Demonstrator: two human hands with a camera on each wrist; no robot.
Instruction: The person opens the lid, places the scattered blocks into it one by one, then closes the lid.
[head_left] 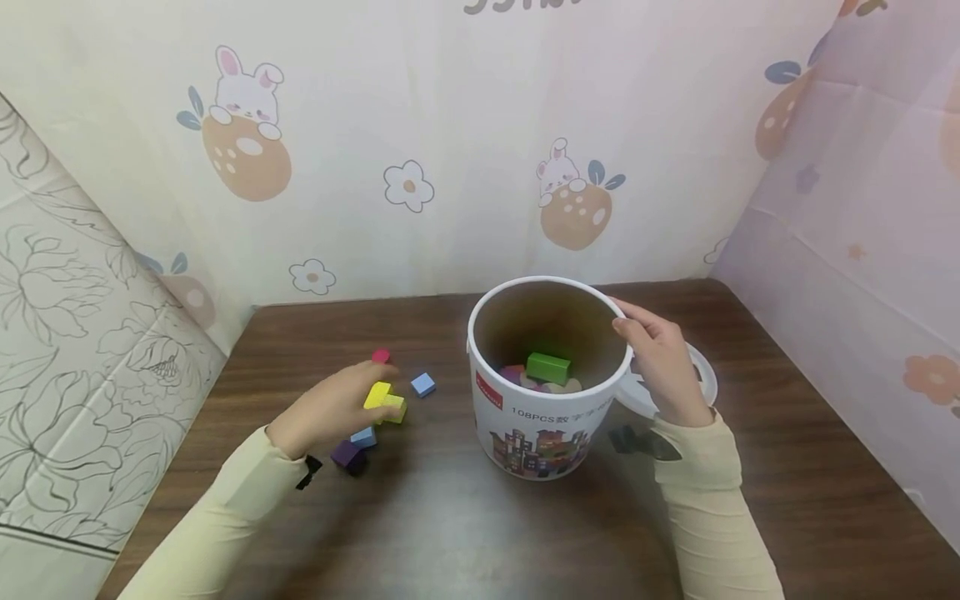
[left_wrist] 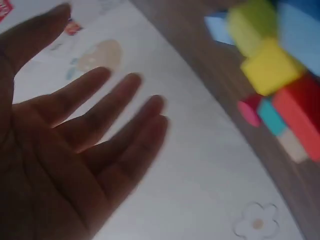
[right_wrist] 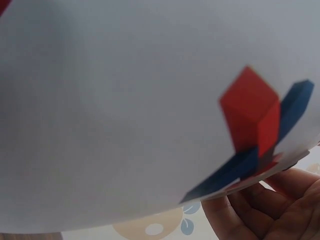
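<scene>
Locate the white bucket (head_left: 487,417) on the dark wood table (head_left: 442,533), right of the loose blocks, with its mouth uncovered. Your right hand (head_left: 663,362) grasps the bucket at the right side of its rim: the thumb lies at the rim, the other fingers curl behind the outer wall. Your left hand (head_left: 330,408) is released and carries nothing; it hangs over the loose blocks, palm turned inward, fingers extended and slightly bent, thumb spread apart. In the left wrist view, the fingers are apart from the blocks.

Inside the bucket, a green block (head_left: 548,367) lies above other pieces; the front wall hides most of these, and their number cannot be told. Beside your left hand are a yellow block (head_left: 377,393), a yellow-green block (head_left: 394,407), a purple block (head_left: 348,456) and a pink piece (head_left: 381,356). A light blue block (head_left: 423,384) lies nearer the bucket. The left wrist view, blurred, also gives a red block (left_wrist: 302,115), a teal piece (left_wrist: 271,117) and a beige piece (left_wrist: 292,145); these cannot be made out in the head view.

The white lid (head_left: 703,375) is partly covered by your right hand. In the right wrist view, the bucket wall blocks most of the scene and your right hand is cut off at the lower corner
</scene>
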